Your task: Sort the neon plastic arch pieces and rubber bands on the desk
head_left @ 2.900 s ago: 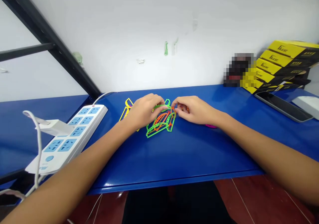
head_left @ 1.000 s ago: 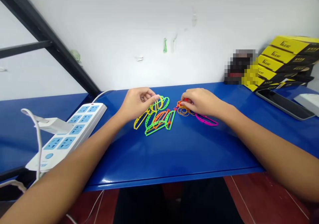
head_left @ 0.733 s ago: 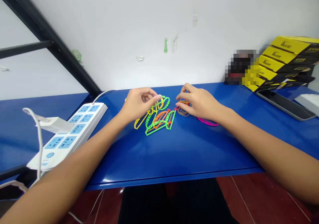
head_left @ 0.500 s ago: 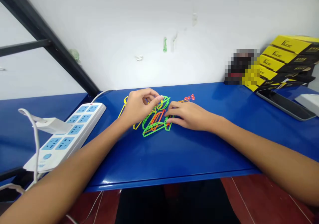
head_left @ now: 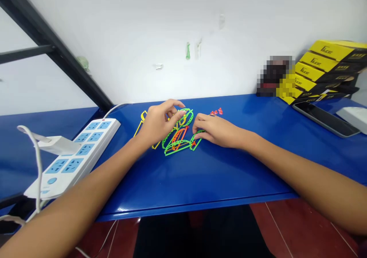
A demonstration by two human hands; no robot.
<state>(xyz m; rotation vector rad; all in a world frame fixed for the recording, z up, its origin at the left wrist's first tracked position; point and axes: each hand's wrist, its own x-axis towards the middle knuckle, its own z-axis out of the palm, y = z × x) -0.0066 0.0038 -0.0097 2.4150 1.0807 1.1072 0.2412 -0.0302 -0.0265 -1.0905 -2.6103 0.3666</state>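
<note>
Several thin D-shaped plastic pieces with rows of holes lie in a cluster on the blue table point(head_left: 183, 181). My left hand point(head_left: 162, 122) hovers at the cluster's left, thumb and index finger curved and apart, above a yellow piece point(head_left: 139, 128) and near a round green piece point(head_left: 189, 117). My right hand point(head_left: 216, 130) is closed at the cluster's right, thumb and fingers around a green D-shaped plastic piece point(head_left: 196, 144). Between the hands lie an orange piece point(head_left: 178, 139) and a long green piece point(head_left: 176, 151). Fingers partly hide some pieces.
Small red pieces point(head_left: 217, 112) lie behind my right hand. A white power strip point(head_left: 100, 147) with a plug and cable stands at the left. To the right are a phone point(head_left: 325, 118), a white box point(head_left: 354, 116) and stacked yellow-black boxes point(head_left: 323, 67). A white wall closes the back.
The right-hand fingers have curled in more around the green piece and shifted slightly. A small gap shows between my left thumb and index finger. The whole view has shifted a little.
</note>
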